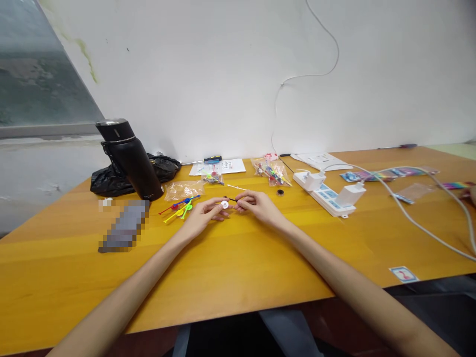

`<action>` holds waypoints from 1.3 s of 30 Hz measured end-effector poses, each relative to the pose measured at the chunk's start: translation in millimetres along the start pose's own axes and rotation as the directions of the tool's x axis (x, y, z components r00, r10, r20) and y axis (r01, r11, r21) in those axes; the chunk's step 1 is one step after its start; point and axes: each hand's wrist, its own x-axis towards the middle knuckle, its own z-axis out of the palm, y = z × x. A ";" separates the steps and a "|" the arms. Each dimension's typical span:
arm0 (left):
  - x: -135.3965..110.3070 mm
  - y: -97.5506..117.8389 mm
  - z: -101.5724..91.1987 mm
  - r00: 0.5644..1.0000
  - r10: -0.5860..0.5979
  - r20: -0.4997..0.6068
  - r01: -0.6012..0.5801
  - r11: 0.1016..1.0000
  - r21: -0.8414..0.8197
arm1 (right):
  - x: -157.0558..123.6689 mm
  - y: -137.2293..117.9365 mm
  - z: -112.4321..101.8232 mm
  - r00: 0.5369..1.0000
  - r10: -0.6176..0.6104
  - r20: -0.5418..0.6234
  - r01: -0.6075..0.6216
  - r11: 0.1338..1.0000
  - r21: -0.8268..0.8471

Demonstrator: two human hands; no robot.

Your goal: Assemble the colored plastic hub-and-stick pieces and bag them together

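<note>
Over the middle of the table, my left hand (pixel 204 214) pinches a small white round disc (pixel 224 204) between thumb and fingers. Close beside it, my right hand (pixel 258 206) has its fingers closed on a thin black plastic pointer (pixel 231 199). The pointer's far end lies just by the disc; whether they touch I cannot tell. Left of my left hand lie several coloured arrow spinners (pixel 182 209) in red, blue, yellow and green. A thin white pointer (pixel 237 187) rests beyond my hands, and a small black round piece (pixel 280 192) sits to their right.
A black bottle (pixel 130 161) leans by a black plastic bag (pixel 167 167), with a blurred phone (pixel 124 227) in front. Clear bags of coloured parts (pixel 273 171) lie toward the wall. A white power strip (pixel 327 198) with cables stands right; another person's hand (pixel 473 194) shows at the edge.
</note>
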 end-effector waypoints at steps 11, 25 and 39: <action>-1.4 5.4 2.2 0.993 0.060 -0.101 -0.065 0.997 -0.046 | -2.1 -9.3 3.7 0.995 0.070 -0.067 -0.067 0.996 0.051; -0.3 1.0 5.2 0.999 0.027 -0.044 -0.030 0.997 -0.074 | 1.1 -10.9 2.8 0.993 -0.086 -0.079 0.083 0.996 -0.038; -1.4 -1.2 3.1 0.999 0.043 0.031 -0.042 0.999 -0.026 | -7.2 -10.0 17.3 0.992 -0.088 0.090 0.082 0.995 0.062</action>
